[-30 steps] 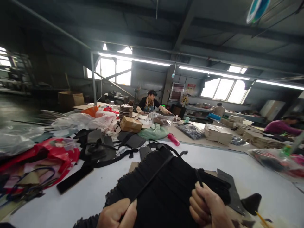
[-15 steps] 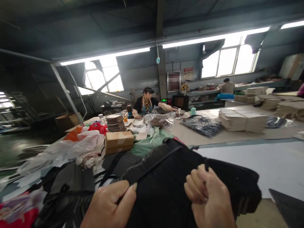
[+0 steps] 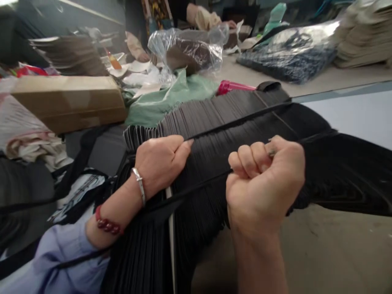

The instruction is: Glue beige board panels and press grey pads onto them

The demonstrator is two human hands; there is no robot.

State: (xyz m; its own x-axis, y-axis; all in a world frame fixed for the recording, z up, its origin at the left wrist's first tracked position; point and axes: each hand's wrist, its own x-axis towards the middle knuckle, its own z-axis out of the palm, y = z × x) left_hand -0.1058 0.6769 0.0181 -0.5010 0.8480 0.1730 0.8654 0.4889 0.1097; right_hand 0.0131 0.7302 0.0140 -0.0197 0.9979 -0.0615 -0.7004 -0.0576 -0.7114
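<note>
A thick stack of thin black sheets (image 3: 202,159) stands edge-up across the middle of the view, bound with black fabric straps (image 3: 241,121). My left hand (image 3: 161,163) is closed in a pinch at the left end of the upper strap, against the stack's edges. To its right, my right hand (image 3: 266,183) is a fist at the lower strap (image 3: 211,178), which runs into its fingers. A loose length of strap trails under my left wrist. One pale sheet edge (image 3: 170,241) shows among the black ones.
Behind the stack lie a green cloth (image 3: 180,96), a pink cylindrical object (image 3: 232,86) and a clear plastic bag (image 3: 190,49). A cardboard box (image 3: 67,102) stands at left. Across the table are a co-worker's hands (image 3: 142,56), a wrapped dark pack (image 3: 290,53) and piled sheets (image 3: 364,32).
My view has tilted down and come closer to the black stack. Its sheet edges and straps now show more plainly. Both hands remain closed at the straps.
</note>
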